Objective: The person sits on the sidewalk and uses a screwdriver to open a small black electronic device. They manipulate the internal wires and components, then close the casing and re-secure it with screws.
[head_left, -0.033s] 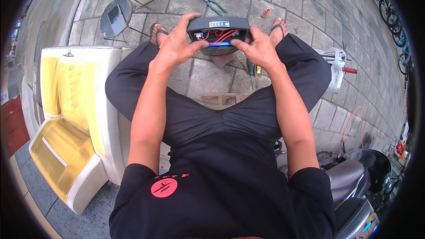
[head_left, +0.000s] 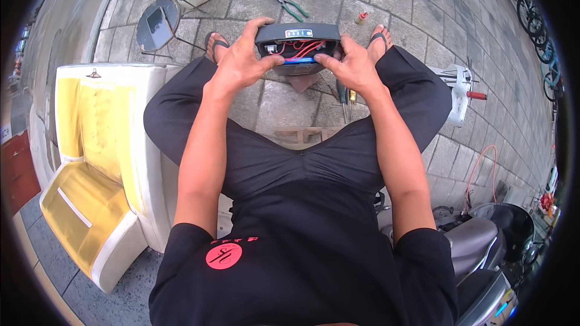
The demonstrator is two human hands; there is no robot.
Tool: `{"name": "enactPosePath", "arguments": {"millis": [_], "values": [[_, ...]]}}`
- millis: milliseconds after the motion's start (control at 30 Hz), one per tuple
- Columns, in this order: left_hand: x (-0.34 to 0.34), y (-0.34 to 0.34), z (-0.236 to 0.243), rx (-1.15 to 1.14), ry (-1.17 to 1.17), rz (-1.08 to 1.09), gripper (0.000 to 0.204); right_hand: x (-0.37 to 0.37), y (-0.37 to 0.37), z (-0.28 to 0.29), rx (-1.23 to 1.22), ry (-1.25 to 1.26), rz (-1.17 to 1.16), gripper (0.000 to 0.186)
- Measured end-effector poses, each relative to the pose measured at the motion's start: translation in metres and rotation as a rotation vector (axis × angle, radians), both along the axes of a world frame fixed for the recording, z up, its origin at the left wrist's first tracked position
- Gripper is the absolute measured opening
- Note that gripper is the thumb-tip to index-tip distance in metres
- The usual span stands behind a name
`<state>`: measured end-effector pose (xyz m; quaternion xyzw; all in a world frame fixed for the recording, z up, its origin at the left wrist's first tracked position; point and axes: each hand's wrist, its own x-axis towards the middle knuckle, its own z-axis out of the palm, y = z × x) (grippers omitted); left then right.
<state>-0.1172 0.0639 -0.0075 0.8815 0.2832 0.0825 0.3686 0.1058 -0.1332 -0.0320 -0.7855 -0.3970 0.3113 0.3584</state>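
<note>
Between my feet I hold a black plastic battery case (head_left: 329, 29), its open side toward me. Red wires (head_left: 308, 50) run across the inside, with a white connector (head_left: 271, 49) at the left and a blue part (head_left: 300, 60) along the lower edge. A small light-coloured indicator panel sits on the upper rim. My left hand (head_left: 241, 63) grips the left end, thumb on the lower edge of the opening. The right end is in my right hand (head_left: 353, 67), that thumb also pressing near the blue part. Fingers behind the case are hidden.
Green-handled pliers (head_left: 290, 7) and a small red-capped bottle (head_left: 362, 18) lie on the paving beyond. More hand tools (head_left: 352, 96) lie below my right hand. A round dish holding a phone (head_left: 158, 26), a yellow-and-white seat (head_left: 96, 127) and a scooter (head_left: 474, 241) surround me.
</note>
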Motion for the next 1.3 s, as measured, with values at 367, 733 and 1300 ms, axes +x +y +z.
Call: {"name": "enactPosePath", "arguments": {"millis": [367,733,1300], "values": [[0.002,0.001,0.004,-0.042,-0.005,0.038,0.093,0.016,-0.003,0.0,0.006,-0.138,0.128,0.049],[0.007,-0.001,0.019,-0.118,0.036,0.035,0.094,0.024,0.0,0.007,-0.042,-0.115,0.178,0.063],[0.007,0.01,0.004,-0.129,-0.049,-0.023,0.097,0.038,0.001,-0.009,0.031,-0.012,0.224,0.05]]}}
